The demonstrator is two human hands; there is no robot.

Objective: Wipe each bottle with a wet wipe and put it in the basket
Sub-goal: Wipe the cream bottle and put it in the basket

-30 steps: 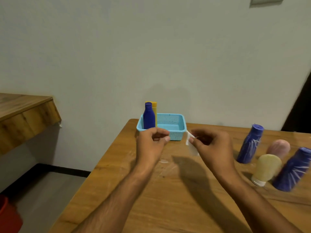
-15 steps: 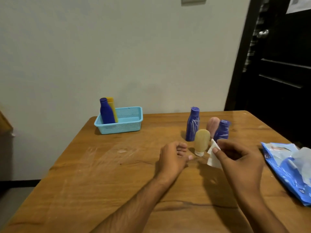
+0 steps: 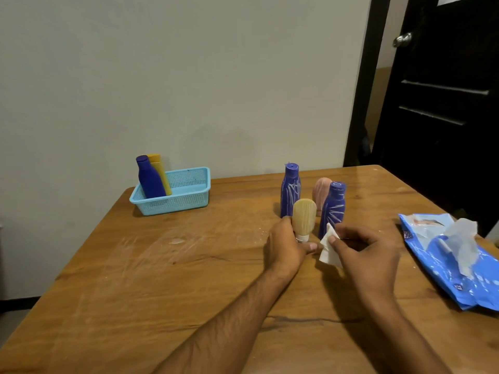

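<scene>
Nearby, wipe packet [image 3: 448, 263] flanks streaked bottles [image 3: 290, 190].

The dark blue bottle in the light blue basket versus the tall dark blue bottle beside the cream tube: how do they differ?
The dark blue bottle in the light blue basket looks clean; the tall dark blue bottle on the wooden table is streaked white. The first leans against a yellow bottle; the second stands upright, unsupported. Both are capped and similarly shaped.
</scene>
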